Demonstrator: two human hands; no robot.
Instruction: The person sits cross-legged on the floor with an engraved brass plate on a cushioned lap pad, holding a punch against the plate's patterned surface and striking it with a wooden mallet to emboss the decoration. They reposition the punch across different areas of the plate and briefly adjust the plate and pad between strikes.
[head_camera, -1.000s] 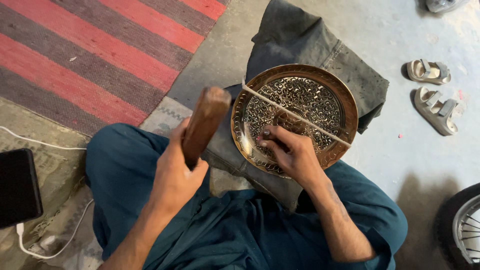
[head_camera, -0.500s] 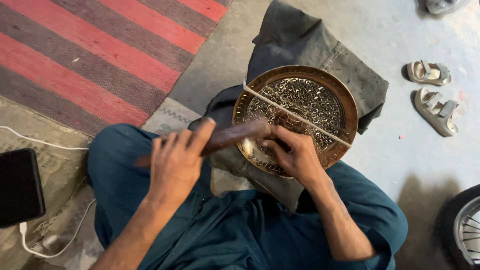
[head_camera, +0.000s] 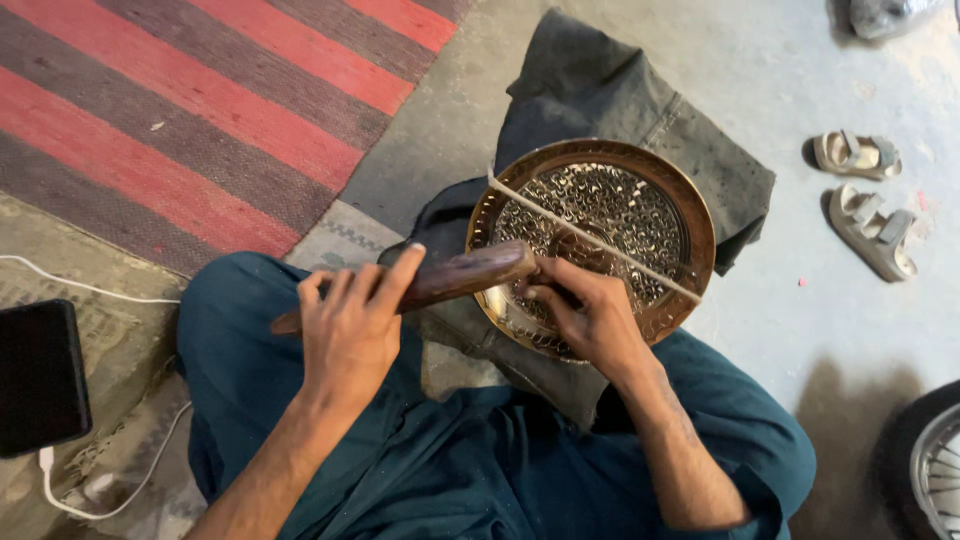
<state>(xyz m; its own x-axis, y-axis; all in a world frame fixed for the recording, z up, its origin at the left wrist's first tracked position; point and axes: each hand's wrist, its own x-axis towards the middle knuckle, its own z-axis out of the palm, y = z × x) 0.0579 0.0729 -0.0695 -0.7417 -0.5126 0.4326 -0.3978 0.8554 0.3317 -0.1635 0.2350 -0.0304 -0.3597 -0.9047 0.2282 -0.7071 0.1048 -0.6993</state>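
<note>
Head view, reading left to right: at the far left a dark flat device (head_camera: 38, 375) lies on the floor with a white cable (head_camera: 60, 480) running from it, beside a red and grey striped rug (head_camera: 190, 120). Your left hand (head_camera: 350, 335) is wrapped firmly around a wooden mallet (head_camera: 440, 283); its long axis runs from lower left up to the right, and its head end sits just beside your right hand. Your right hand (head_camera: 590, 315) rests on the near rim of the round engraved brass plate (head_camera: 655, 185), fingers pinched narrow on what appears to be a small tool; the tool itself is too hidden to identify. The plate lies ahead and to the right of the mallet grip, on a dark folded cloth (head_camera: 600, 100) over your lap. A pale cord (head_camera: 640, 265) crosses the plate diagonally and passes close to your right hand, the only item lying in the mallet's line. Further right, a pair of small sandals (head_camera: 870, 215) and part of a wheel (head_camera: 925, 460) stand well apart from the work.
</note>
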